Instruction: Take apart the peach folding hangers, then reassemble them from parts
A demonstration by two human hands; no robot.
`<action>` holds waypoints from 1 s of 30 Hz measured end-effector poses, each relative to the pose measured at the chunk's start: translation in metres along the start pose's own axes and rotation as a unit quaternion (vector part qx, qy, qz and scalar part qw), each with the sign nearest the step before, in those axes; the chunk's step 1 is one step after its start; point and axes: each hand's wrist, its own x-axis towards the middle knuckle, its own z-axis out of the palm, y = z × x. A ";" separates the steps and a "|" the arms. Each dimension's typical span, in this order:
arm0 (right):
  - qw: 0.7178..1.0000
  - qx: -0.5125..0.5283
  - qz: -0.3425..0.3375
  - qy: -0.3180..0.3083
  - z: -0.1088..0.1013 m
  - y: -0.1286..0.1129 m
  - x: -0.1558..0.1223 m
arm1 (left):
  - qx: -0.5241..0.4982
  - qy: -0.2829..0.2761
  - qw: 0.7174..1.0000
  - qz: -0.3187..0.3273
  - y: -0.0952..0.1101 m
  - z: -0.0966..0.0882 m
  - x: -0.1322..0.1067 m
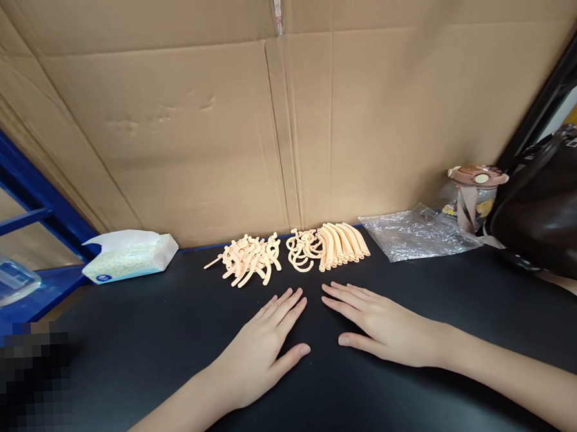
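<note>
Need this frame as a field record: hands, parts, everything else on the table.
left hand: flat, palm down on table, empty
right hand: flat, palm down, empty
parts: peach plastic hooks, loose pile beyond left fingers, neat row beside it
contact with parts: none
left edge: tissue pack
right side: plastic bag, bottle, dark bag
backdrop: cardboard

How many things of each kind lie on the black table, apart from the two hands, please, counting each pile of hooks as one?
Hook piles: 2
Tissue pack: 1
Plastic bag: 1
Bottle: 1
Handbag: 1
Total: 6
</note>
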 end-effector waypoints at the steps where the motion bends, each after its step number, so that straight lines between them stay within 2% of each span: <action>1: 1.000 -0.002 -0.001 0.000 0.000 0.000 0.000 | 0.005 0.002 1.000 0.001 0.000 0.000 0.000; 12: 1.000 -0.008 0.006 -0.007 0.001 -0.001 -0.001 | 0.059 0.026 0.998 0.026 -0.008 -0.001 0.002; 14: 1.000 -0.010 0.012 -0.014 0.000 -0.001 -0.001 | 0.076 0.056 0.995 0.040 -0.012 -0.002 0.004; 16: 1.000 -0.002 0.014 -0.015 -0.001 0.000 -0.001 | 0.104 0.122 0.987 0.031 -0.017 -0.005 0.006; 19: 1.000 0.015 0.011 -0.024 -0.004 0.004 -0.001 | 0.171 0.240 0.955 -0.036 -0.029 -0.014 0.006; 22: 0.999 0.024 0.011 -0.037 -0.008 0.007 -0.001 | 0.224 0.287 0.923 -0.127 -0.045 -0.028 0.003; 24: 0.999 0.029 0.011 -0.038 -0.009 0.007 -0.001 | 0.216 0.281 0.913 -0.202 -0.055 -0.038 -0.001; 27: 0.999 0.039 0.013 -0.036 -0.010 0.008 -0.001 | 0.133 0.226 0.906 -0.333 -0.067 -0.046 -0.003; 30: 0.998 0.053 0.012 -0.035 -0.010 0.010 -0.001 | 0.054 0.174 0.896 -0.405 -0.073 -0.046 -0.002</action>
